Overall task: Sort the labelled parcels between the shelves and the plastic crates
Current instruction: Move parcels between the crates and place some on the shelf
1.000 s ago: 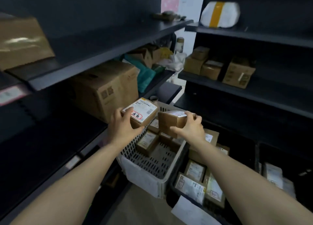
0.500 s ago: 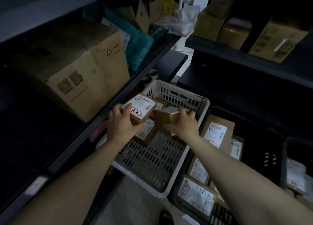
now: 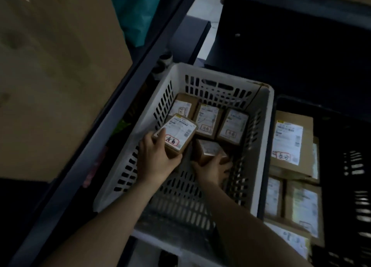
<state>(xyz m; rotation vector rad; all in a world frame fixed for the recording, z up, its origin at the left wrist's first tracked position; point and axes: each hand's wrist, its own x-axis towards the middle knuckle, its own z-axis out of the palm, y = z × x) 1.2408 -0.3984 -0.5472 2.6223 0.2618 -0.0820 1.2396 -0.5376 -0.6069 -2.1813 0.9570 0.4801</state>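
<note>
My left hand (image 3: 158, 158) holds a labelled parcel (image 3: 176, 135) by its near corner, thumb under the edge and forefinger lying across the white label. The label faces up and carries a handwritten mark ringed in red. The parcel sits tilted over the left side of the white crate (image 3: 220, 74), close to its slotted wall.

My right hand (image 3: 212, 168) is curled round a smaller brown parcel (image 3: 208, 151), gripping it from the near side, low inside the same crate. I cannot tell whether it touches the crate floor. The two parcels are just beside each other.

Beyond them, against the far wall of the white crate, three more parcels lie in a row, labels up: the left one (image 3: 182, 107), the middle one (image 3: 208, 120) and the right one (image 3: 232, 126).

To the right stands a black crate (image 3: 357, 166), touching the white one and holding several labelled parcels, the largest (image 3: 291, 138) on top. To the left, on the dark shelf (image 3: 120, 110), stands a big cardboard box (image 3: 60, 66) with a teal bag (image 3: 136, 11) behind it.
</note>
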